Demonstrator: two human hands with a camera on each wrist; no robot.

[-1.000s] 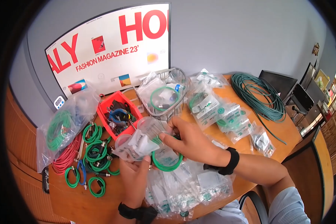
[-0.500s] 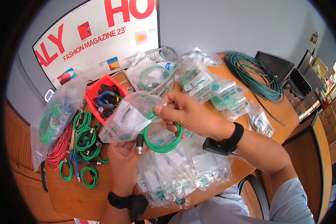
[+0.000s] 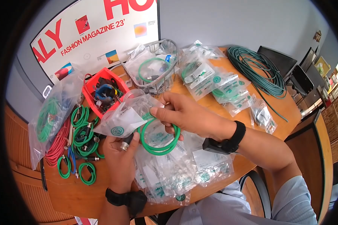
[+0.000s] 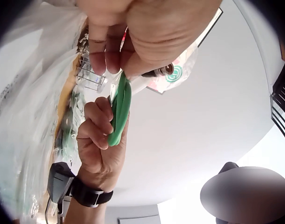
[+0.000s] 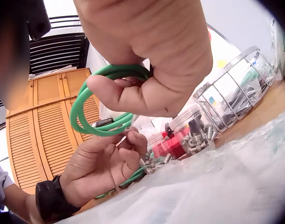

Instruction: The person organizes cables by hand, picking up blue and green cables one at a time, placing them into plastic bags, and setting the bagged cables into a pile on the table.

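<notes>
A coiled green cable hangs between my two hands above a layer of clear bags. My right hand grips the coil's upper right side, fingers curled through the loop. At the coil's left side, my left hand pinches the cable near its dark connector, whose metal end points down and left. A clear plastic bag with a white label and a round green logo stands up over the left fingers and reaches to the right fingertips. In the left wrist view the coil appears nearly edge-on.
Flat clear bags cover the front of the table. Green cable coils and a red cable bundle lie left. Behind are a red bin of parts and a wire basket. Packaged cables and a dark green coil lie right.
The bag has come down from higher over the coil and its label has turned. The connector has tilted from upright to leftward against the left thumb. The view has shifted, lowering the background's place.
</notes>
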